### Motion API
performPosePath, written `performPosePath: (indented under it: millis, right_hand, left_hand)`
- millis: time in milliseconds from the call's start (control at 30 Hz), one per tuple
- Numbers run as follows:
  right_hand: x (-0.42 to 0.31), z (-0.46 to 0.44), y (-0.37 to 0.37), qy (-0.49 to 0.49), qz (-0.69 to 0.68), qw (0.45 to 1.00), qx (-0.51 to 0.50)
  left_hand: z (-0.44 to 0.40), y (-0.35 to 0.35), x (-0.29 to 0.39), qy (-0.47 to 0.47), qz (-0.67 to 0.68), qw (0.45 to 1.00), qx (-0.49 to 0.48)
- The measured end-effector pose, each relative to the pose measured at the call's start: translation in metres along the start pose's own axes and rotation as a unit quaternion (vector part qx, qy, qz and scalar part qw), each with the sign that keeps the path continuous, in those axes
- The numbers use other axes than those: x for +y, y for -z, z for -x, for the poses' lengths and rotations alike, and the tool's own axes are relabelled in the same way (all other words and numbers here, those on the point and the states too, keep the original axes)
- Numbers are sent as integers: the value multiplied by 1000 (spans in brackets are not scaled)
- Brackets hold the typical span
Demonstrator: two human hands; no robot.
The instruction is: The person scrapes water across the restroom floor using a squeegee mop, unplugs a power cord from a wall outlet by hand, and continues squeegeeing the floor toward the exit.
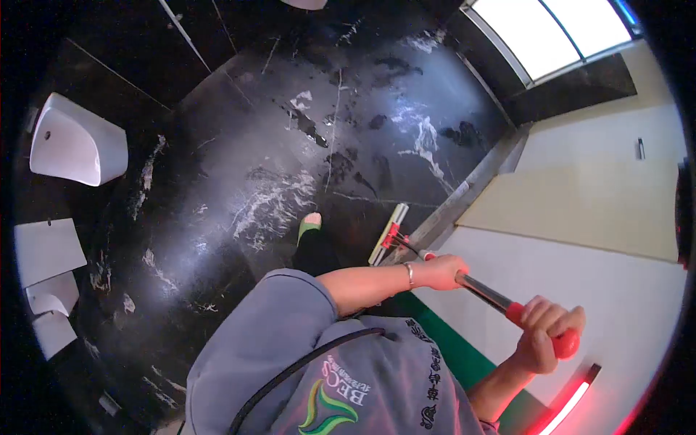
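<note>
A mop (487,293) with a metal pole slants across the lower right. Around its red end grip my right or left fingers close; this is my right hand (545,335), at the pole's top. Lower on the pole, my left hand (439,272) is wrapped round it, with a bracelet on the wrist. The mop's pale, flat head (388,234) with red fittings rests near the floor beside the raised ledge, left of my left hand.
Dark marbled floor (283,203) with wet-looking patches spreads ahead. A white urinal (76,141) and pale panels (51,251) are on the left. A stone ledge (475,181) and light wall panels (565,196) run along the right. My foot (310,221) shows near the middle.
</note>
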State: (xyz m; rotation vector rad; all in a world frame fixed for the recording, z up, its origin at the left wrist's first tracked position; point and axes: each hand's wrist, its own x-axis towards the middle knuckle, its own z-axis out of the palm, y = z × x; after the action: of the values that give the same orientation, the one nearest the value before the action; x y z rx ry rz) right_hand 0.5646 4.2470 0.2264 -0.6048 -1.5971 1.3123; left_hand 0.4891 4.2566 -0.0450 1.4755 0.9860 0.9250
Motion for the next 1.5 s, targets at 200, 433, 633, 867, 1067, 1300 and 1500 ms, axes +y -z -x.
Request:
performPosePath:
  millis: [200,433,633,867,1067,1300,1500]
  right_hand:
    - [33,-53,-4,65,-100,992,-48]
    - [207,-71,-50,-128,-90,988,17]
    - [272,-93,-45,-167,-83,981,-57]
    - [175,-117,134,-196,39,979,37]
    - [80,-122,233,-153,150,973,82]
    - [85,-163,224,-142,154,977,30]
    - [118,-209,130,-120,127,985,-13]
  left_hand:
    - [29,123,15,103,-111,985,87]
    - [63,274,-104,224,-265,930,125]
    - [39,303,-171,226,-286,926,104]
    - [-131,152,-123,137,-187,972,37]
    - [-253,-5,-82,23,-94,995,-7]
    - [-290,-55,-54,-5,74,996,43]
    - [-260,40,-69,4,51,999,11]
